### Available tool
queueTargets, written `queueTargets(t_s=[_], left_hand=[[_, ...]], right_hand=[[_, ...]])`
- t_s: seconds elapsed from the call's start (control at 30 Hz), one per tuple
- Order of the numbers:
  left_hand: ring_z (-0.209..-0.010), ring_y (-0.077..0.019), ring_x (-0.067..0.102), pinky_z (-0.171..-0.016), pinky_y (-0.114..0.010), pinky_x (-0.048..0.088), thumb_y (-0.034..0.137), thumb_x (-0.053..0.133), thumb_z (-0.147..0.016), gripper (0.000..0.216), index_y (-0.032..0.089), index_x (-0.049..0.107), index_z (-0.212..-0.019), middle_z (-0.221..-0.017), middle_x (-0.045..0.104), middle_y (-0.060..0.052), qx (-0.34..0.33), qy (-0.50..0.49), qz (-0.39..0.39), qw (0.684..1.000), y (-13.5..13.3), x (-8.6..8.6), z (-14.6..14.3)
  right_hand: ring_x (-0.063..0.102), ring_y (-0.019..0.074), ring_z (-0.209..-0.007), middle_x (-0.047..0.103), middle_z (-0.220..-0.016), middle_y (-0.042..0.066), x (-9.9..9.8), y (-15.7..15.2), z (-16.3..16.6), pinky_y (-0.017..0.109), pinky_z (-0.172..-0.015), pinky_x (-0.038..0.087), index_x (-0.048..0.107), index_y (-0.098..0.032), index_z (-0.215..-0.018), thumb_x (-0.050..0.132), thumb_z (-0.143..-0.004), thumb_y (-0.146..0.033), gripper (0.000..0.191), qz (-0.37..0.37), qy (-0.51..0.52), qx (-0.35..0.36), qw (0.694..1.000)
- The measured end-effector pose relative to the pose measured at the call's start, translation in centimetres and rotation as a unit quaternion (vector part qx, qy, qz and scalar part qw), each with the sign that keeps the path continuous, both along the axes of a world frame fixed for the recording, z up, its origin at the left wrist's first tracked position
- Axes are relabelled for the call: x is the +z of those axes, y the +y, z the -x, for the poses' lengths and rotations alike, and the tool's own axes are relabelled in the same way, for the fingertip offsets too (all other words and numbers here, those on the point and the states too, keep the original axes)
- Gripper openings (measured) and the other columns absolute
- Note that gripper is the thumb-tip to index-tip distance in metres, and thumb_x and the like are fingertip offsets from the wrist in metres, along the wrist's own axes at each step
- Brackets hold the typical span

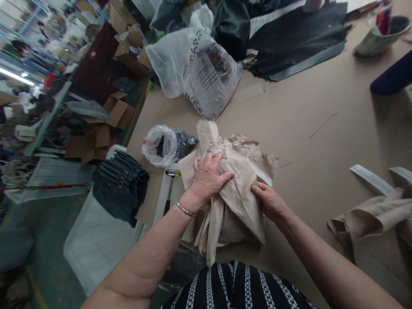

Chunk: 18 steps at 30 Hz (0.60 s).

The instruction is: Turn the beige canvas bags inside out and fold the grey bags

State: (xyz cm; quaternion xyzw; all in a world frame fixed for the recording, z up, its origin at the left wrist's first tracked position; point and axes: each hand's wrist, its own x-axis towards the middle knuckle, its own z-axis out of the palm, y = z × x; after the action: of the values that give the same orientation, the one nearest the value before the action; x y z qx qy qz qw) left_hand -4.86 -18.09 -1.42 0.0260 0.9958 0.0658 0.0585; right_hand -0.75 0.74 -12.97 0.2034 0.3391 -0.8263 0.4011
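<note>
A crumpled bundle of beige fabric pieces (241, 206) lies at the table's near edge, part of it hanging toward my lap. My left hand (207, 177) rests on top of the bundle, palm down, with its thumb spread away from the fingers. At the bundle's right side, my right hand (269, 201) pinches the edge of the fabric between thumb and fingers. A white strip (263, 177) shows just above that pinch. To the left of the cloth lies a hammer (170, 191) with a dark grip and a yellow-ended head.
An open plastic bag with dark small pieces (165, 146) sits left of the cloth. Behind it stands a larger clear bag (206, 73). Dark stacked pieces (120, 184) lie on a white surface at left. More beige fabric (373, 219) is at right, a cup (381, 38) far right.
</note>
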Motion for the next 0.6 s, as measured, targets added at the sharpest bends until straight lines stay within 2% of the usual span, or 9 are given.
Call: queueTargets(t_s=[0.17, 0.27, 0.33, 0.43, 0.5, 0.6], left_hand=[[-0.117, -0.0297, 0.039, -0.104, -0.052, 0.021, 0.054, 0.069, -0.068, 0.071, 0.022, 0.048, -0.128, -0.125, 0.048, -0.009, -0.04, -0.033, 0.047, 0.998, 0.8, 0.8, 0.9], [-0.112, -0.0284, 0.043, -0.102, -0.051, 0.024, 0.051, 0.069, -0.068, 0.067, 0.022, 0.049, -0.125, -0.118, 0.051, -0.009, -0.053, -0.047, 0.065, 0.995, 1.3, 1.2, 1.2], [-0.107, -0.0276, 0.045, -0.097, -0.048, 0.029, 0.048, 0.07, -0.069, 0.059, 0.022, 0.053, -0.119, -0.112, 0.054, -0.008, -0.067, -0.053, 0.06, 0.994, 1.5, 1.4, 1.4], [-0.101, -0.0254, 0.048, -0.091, -0.043, 0.032, 0.04, 0.067, -0.073, 0.033, 0.021, 0.061, -0.1, -0.099, 0.058, -0.006, -0.089, -0.062, 0.044, 0.993, 1.6, 1.4, 1.7], [-0.096, -0.0234, 0.049, -0.088, -0.041, 0.033, 0.035, 0.065, -0.077, 0.017, 0.02, 0.063, -0.085, -0.09, 0.059, -0.005, -0.1, -0.048, 0.029, 0.993, 1.4, 1.2, 1.8], [-0.091, -0.0207, 0.05, -0.085, -0.037, 0.035, 0.03, 0.062, -0.08, 0.012, 0.018, 0.06, -0.076, -0.084, 0.059, -0.003, -0.105, -0.018, -0.004, 0.994, 0.9, 1.0, 1.8]], right_hand=[[0.054, 0.0145, -0.064, 0.064, -0.071, -0.001, 0.5, -0.4, -0.2, 0.025, -0.061, 0.042, 0.061, -0.018, -0.085, 0.077, -0.062, -0.044, 0.038, -0.044, 0.039, -0.012, 0.998], [0.058, 0.0156, -0.076, 0.065, -0.083, -0.002, 1.3, -0.7, -0.6, 0.027, -0.07, 0.044, 0.056, -0.023, -0.097, 0.075, -0.066, -0.037, 0.04, -0.088, 0.145, -0.069, 0.983], [0.058, 0.016, -0.084, 0.064, -0.091, -0.002, 1.7, -0.9, -0.9, 0.029, -0.077, 0.044, 0.052, -0.027, -0.105, 0.074, -0.069, -0.032, 0.043, -0.136, 0.227, -0.103, 0.959], [0.056, 0.0173, -0.092, 0.06, -0.1, 0.001, 1.7, -1.0, -1.2, 0.031, -0.082, 0.044, 0.054, -0.027, -0.107, 0.069, -0.073, -0.032, 0.038, -0.212, 0.298, -0.118, 0.923], [0.056, 0.0188, -0.095, 0.058, -0.105, 0.004, 1.6, -0.9, -1.1, 0.034, -0.084, 0.044, 0.055, -0.025, -0.108, 0.068, -0.074, -0.034, 0.037, -0.241, 0.307, -0.121, 0.912], [0.055, 0.0198, -0.097, 0.056, -0.108, 0.005, 1.4, -0.8, -0.9, 0.036, -0.085, 0.045, 0.051, -0.026, -0.115, 0.067, -0.074, -0.035, 0.045, -0.261, 0.291, -0.136, 0.91]])
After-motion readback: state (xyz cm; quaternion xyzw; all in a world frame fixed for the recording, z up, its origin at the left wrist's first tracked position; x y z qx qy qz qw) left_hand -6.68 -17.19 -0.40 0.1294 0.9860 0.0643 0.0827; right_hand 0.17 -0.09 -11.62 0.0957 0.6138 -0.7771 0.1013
